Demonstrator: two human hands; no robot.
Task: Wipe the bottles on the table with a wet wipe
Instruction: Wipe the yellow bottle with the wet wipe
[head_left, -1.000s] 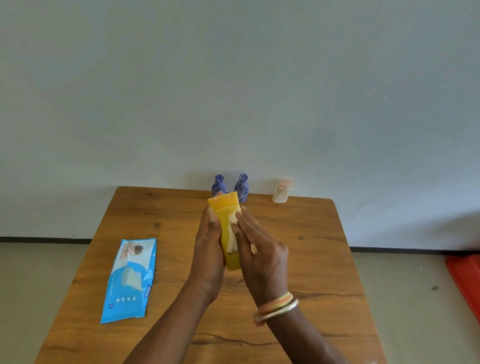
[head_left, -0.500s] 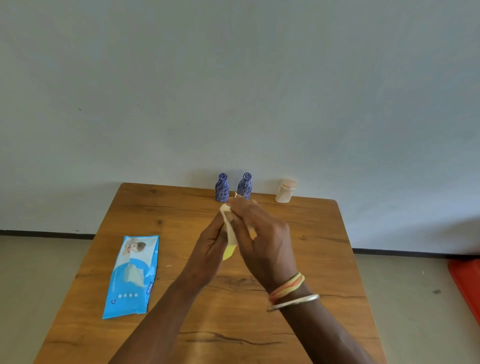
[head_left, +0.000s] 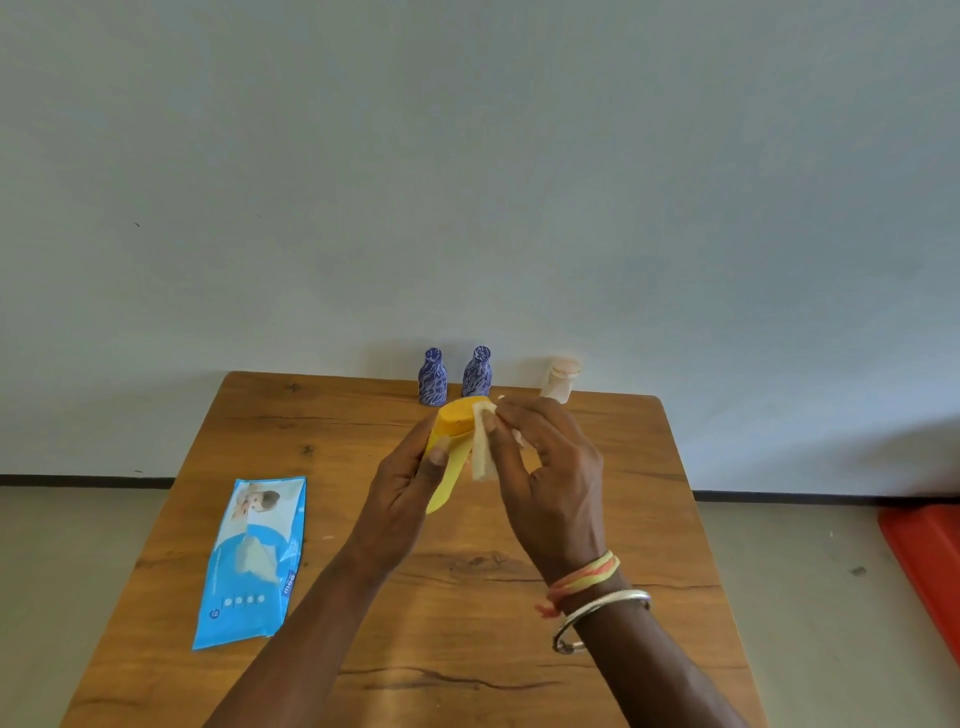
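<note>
Bottle (head_left: 460, 460) retilted; L hand (head_left: 402, 493) grips it, R hand (head_left: 550, 483) pinches wipe (head_left: 483, 452) against cap (head_left: 457, 420).

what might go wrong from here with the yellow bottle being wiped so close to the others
1. The left hand alone holds the yellow bottle in the air. Dampened by the wet wipe, it may slip and drop onto the table.
2. The right hand appears to work just in front of the two blue bottles at the table's far edge. A forward stroke might knock one over or off.
</note>
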